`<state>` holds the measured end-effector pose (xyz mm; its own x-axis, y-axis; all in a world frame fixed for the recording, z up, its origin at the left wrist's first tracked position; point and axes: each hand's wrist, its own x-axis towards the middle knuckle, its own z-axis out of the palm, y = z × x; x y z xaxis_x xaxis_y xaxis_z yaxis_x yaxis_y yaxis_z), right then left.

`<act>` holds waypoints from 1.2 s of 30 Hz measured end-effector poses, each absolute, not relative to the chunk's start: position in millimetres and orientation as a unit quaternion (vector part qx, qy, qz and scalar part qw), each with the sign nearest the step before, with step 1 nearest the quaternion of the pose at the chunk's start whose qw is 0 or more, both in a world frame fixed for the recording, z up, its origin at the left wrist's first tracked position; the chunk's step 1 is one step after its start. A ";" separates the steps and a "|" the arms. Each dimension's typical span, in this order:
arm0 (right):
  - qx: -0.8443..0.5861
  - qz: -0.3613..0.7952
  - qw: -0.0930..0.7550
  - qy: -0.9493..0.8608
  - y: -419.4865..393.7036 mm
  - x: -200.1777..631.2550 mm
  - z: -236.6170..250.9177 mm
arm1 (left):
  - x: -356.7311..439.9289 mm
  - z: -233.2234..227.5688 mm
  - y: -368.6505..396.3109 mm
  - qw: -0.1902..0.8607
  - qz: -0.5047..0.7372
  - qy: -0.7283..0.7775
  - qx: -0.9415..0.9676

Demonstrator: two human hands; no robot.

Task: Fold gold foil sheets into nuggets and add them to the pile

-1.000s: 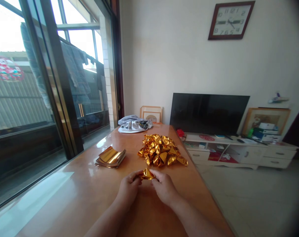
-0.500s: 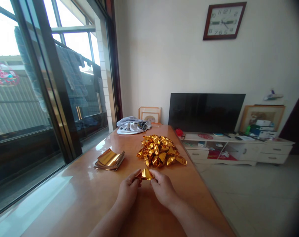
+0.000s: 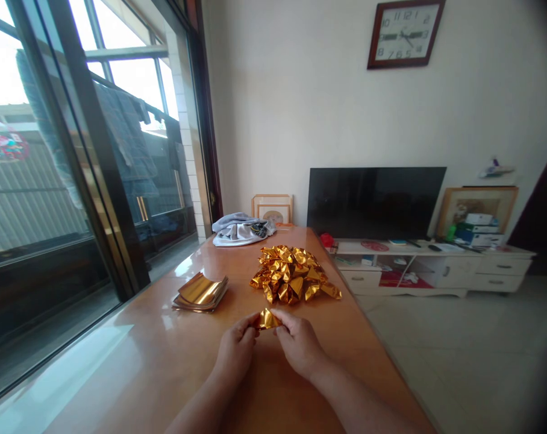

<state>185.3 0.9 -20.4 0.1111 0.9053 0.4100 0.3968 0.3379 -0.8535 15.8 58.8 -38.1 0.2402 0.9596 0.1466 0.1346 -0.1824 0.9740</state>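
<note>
Between my two hands is a small folded piece of gold foil paper (image 3: 268,318), peaked in its middle. My left hand (image 3: 237,345) pinches its left end, and my right hand (image 3: 297,342) grips the right end, thumb on top. The undersides of the fingers are partly hidden. Just beyond lies a heap of folded gold foil pieces (image 3: 289,274), shiny and pointed. To the left of my hands rests a stack of flat gold foil sheets (image 3: 201,293), its top sheet curling up.
The long wooden table (image 3: 174,367) carries a grey-white cloth bundle (image 3: 240,230) and a small frame (image 3: 272,208) at its far end. A glass sliding door (image 3: 88,150) runs along the left. A television (image 3: 375,202) stands on a white cabinet (image 3: 454,274) at the right.
My right thumb and fingers have shifted slightly inward over the foil piece, covering more of its right end. The view has tilted a little; the heap and stack stay put.
</note>
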 end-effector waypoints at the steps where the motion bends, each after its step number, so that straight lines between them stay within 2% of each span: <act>1: -0.523 0.241 0.531 -0.621 0.9 185.4 -20.4 | 15.7 -38.5 59.2 0.469 0.441 0.430 0.633; 8: -0.526 0.257 0.538 -0.606 2.2 183.8 -24.4 | 16.2 -36.8 60.3 0.432 0.485 0.427 0.629; 17: -0.502 0.307 0.544 -0.598 2.5 183.8 -21.5 | 11.4 -22.1 38.7 0.249 0.526 0.403 0.706; 28: -0.489 0.227 0.538 -0.648 -1.1 185.0 -22.7 | 3.5 -22.7 30.5 0.076 0.522 0.310 0.791; 36: -0.500 0.182 0.534 -0.657 -5.3 184.9 -19.1 | 4.3 -21.4 29.1 0.042 0.505 0.308 0.805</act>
<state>184.9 -5.3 -19.1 0.0709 0.8518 0.5190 0.4624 0.4329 -0.7738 4.3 29.1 -21.4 0.2987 0.5385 0.7879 0.4542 -0.8063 0.3789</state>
